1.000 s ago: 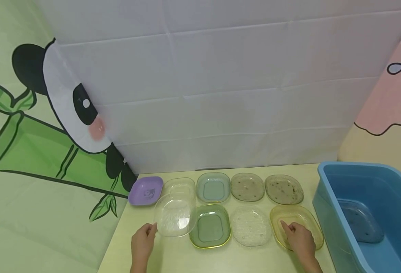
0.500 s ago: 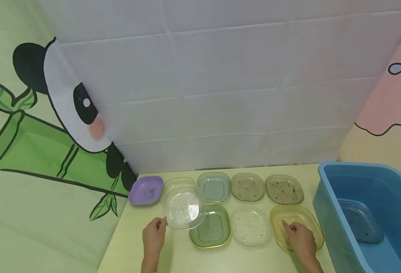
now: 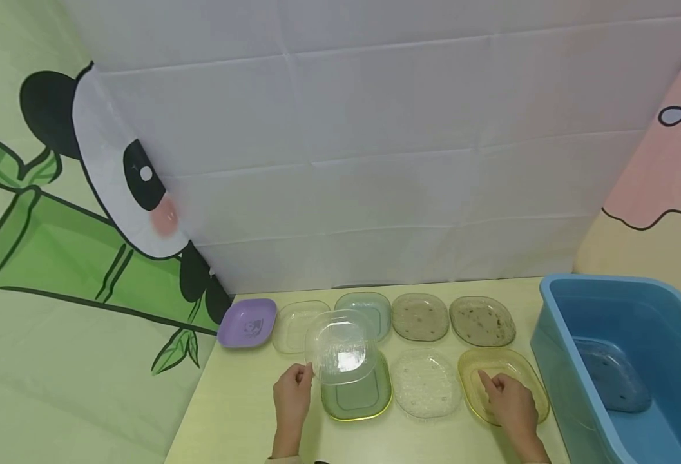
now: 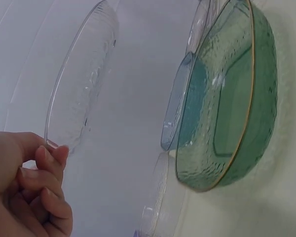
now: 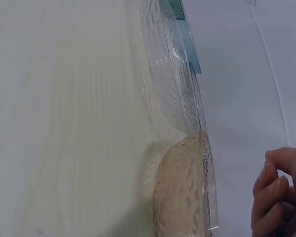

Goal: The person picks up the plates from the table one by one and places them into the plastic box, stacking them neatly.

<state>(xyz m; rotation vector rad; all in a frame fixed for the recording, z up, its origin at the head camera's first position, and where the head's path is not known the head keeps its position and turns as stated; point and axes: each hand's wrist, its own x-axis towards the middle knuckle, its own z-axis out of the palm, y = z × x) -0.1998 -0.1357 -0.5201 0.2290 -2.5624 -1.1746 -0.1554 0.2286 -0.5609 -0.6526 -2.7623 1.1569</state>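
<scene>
My left hand pinches the near left rim of a clear plastic plate. In the left wrist view the clear plate is tilted up, thumb and fingertips on its edge. Below it in the head view lies a green gold-rimmed plate, partly covered by it. My right hand is over a yellow plate, fingers loosely curled and holding nothing. In the right wrist view that hand hangs apart from an amber-looking plate.
Along the back lie a purple plate, a clear plate, a bluish plate and two greyish plates. A clear textured plate is between green and yellow. At right stands a blue tub with a dark plate inside.
My left hand has moved right and slightly away from me with the clear plate, from beside the green plate to over its far left part. The right hand has hardly moved.
</scene>
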